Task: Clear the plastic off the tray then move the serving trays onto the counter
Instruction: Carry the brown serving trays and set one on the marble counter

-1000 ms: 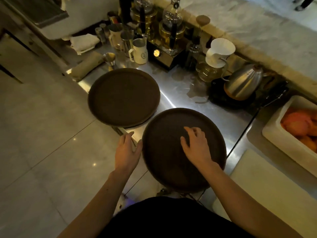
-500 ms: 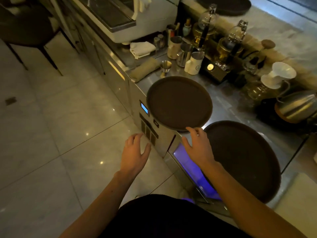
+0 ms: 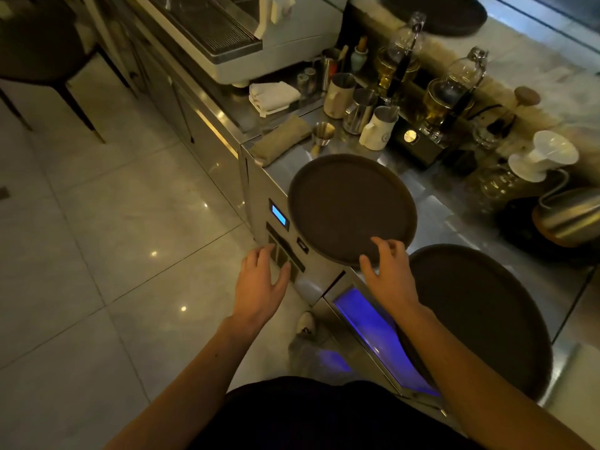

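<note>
- 2 round serving trays lie on the steel worktop (image 3: pixel 438 219): the far tray (image 3: pixel 350 206) overhangs its front edge, the near tray (image 3: pixel 480 313) its front-right edge.
- Right hand (image 3: pixel 389 274) is spread, fingertips on the far tray's near rim, not clamped.
- Left hand (image 3: pixel 259 284) hangs open and empty beside the cabinet front.
- Risk: pressing the overhanging rim could tip that tray floorward.

Two plain dark-brown trays (image 3: pixel 352 206) (image 3: pixel 480 316) lie on a silvery steel counter (image 3: pixel 435 219) above a blue-lit panel (image 3: pixel 380 336).
</note>
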A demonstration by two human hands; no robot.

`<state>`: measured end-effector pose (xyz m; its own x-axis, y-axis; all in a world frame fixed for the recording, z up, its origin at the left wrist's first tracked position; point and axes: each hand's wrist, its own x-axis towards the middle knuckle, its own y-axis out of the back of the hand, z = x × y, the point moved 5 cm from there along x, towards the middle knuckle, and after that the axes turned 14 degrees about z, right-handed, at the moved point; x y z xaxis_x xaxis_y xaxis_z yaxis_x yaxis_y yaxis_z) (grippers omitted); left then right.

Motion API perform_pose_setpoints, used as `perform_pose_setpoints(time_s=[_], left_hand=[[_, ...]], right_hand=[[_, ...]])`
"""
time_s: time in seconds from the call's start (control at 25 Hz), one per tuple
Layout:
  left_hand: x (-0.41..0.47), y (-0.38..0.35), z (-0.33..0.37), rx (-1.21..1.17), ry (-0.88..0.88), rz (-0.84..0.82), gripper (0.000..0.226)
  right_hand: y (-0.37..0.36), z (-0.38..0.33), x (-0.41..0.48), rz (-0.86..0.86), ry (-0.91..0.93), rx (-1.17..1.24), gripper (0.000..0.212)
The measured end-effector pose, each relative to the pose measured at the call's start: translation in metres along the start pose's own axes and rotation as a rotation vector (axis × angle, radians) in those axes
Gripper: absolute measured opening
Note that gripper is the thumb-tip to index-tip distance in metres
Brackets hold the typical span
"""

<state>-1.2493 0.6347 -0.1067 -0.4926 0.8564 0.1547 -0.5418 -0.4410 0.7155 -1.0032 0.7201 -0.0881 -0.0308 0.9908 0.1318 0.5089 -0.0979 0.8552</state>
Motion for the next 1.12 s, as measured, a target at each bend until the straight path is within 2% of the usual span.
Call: perform_pose_setpoints(time_s=[0.36,0.48,0.84,1.0,1.12], left_hand=[[0.116,-0.068,0.028,0.105,-0.050,-0.118,0.057],[0.156,-0.102,0.038,0.145,-0.009,-0.195,0.060],[0.203,-0.144,0.032,0.297,0.079,-0.370,0.072],[0.214,-0.151,0.028,0.243,0.105,-0.457,0.075],[0.230,-0.150,0.023,0.198,0.140,-0.476,0.080]], right_hand=[[-0.023,0.061,0.098,-0.024,-0.239,-0.060,0.066],[-0.026,0.090,0.120,-0.035,-0.361,-0.070,0.069],[-0.045,0.116,0.128,-0.101,-0.596,-0.015,0.073],[-0.051,0.110,0.127,-0.064,-0.715,0.047,0.074],[-0.050,0.105,0.124,0.030,-0.807,0.143,0.073]])
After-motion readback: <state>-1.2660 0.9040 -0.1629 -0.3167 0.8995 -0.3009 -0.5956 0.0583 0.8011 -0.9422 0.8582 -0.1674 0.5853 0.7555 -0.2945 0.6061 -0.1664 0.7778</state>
